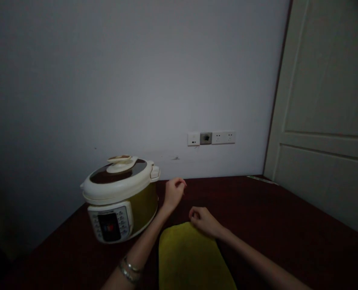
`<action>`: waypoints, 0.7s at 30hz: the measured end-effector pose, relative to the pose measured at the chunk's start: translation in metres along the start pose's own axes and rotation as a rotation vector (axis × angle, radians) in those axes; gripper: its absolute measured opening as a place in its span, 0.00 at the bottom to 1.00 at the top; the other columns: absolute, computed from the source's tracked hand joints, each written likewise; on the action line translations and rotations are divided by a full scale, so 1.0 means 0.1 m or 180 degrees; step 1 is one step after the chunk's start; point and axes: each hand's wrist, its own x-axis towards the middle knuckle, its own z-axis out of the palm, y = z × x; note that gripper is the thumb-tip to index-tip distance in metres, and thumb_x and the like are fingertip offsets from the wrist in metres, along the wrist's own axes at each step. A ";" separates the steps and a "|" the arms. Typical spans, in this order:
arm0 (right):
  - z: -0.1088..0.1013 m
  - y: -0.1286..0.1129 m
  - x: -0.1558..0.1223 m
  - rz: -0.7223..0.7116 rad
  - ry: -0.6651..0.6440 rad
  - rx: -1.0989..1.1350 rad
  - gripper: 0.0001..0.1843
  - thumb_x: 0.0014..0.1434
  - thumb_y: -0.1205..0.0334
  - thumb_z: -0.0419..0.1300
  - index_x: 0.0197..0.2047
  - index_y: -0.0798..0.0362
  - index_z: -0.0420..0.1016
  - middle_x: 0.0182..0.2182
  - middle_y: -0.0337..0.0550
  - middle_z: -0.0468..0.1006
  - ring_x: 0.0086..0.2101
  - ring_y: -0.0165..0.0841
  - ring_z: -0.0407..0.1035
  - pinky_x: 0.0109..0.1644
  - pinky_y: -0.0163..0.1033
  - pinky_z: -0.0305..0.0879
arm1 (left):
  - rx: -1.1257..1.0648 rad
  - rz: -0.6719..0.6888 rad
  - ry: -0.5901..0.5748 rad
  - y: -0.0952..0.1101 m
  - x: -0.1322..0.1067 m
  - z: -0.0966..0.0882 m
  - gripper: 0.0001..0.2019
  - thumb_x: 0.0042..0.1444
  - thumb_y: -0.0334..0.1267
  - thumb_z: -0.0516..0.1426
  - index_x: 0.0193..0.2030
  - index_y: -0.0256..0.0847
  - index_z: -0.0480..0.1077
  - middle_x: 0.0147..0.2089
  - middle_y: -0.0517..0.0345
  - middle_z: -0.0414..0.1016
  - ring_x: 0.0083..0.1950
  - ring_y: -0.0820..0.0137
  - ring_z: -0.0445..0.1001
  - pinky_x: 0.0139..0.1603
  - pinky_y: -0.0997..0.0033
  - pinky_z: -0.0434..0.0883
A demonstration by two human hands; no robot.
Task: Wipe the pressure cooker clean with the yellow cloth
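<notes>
the yellow cloth [193,257] lay on the dark red table [257,217] between my forearms, its rounded far edge just ahead of my wrists' reach and its near end running out of my view. my right hand [205,222] was at the cloth's far right corner, covering part of that edge, with my fingers curled in; whether they pinched the fabric i could not tell. my left hand [173,194] was raised past the cloth's far edge, apart from it, the fingers bent toward the thumb in a loose curl; whether they gripped anything i could not tell. bracelets [130,270] circled my left wrist. to the left of the cloth, near my left forearm, stood the cooker [121,197], lid on, its control panel [110,224] turned toward me. well beyond the cloth, the wall [136,80] carried a row of socket plates [223,137]. to the cloth's right rose a pale panelled door [326,96].
</notes>
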 end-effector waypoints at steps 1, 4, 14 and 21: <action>0.02 0.04 -0.04 -0.0088 -0.0015 -0.0076 0.09 0.49 0.74 0.53 0.31 0.57 0.74 0.20 0.36 0.71 0.22 0.24 0.62 0.25 0.29 0.51 | 0.0030 -0.0135 -0.0150 -0.12 -0.06 0.13 0.08 0.46 0.28 0.49 0.21 0.39 0.68 0.17 0.65 0.64 0.19 0.76 0.65 0.21 0.78 0.61; 0.10 0.16 -0.18 -0.0288 -0.0124 -0.0195 0.10 0.48 0.73 0.52 0.31 0.57 0.74 0.22 0.38 0.72 0.23 0.26 0.64 0.27 0.30 0.53 | 0.0159 -0.0541 -0.0348 -0.46 -0.23 0.43 0.11 0.45 0.26 0.48 0.19 0.38 0.67 0.15 0.65 0.63 0.15 0.78 0.62 0.17 0.79 0.58; 0.22 0.32 -0.40 -0.0660 0.0235 -0.0457 0.14 0.51 0.74 0.51 0.37 0.57 0.75 0.34 0.45 0.74 0.35 0.32 0.69 0.41 0.35 0.63 | 0.0817 -0.0584 -0.0559 -1.05 -0.49 0.67 0.12 0.47 0.25 0.50 0.22 0.37 0.72 0.25 0.58 0.74 0.30 0.72 0.72 0.32 0.76 0.65; 0.26 0.24 -0.50 -0.0538 0.0168 -0.1328 0.16 0.55 0.69 0.50 0.45 0.56 0.74 0.43 0.50 0.72 0.44 0.36 0.66 0.49 0.38 0.62 | 0.1409 -0.0208 -0.0714 -1.06 -0.57 0.72 0.10 0.52 0.30 0.51 0.28 0.39 0.74 0.32 0.56 0.77 0.35 0.70 0.72 0.37 0.73 0.62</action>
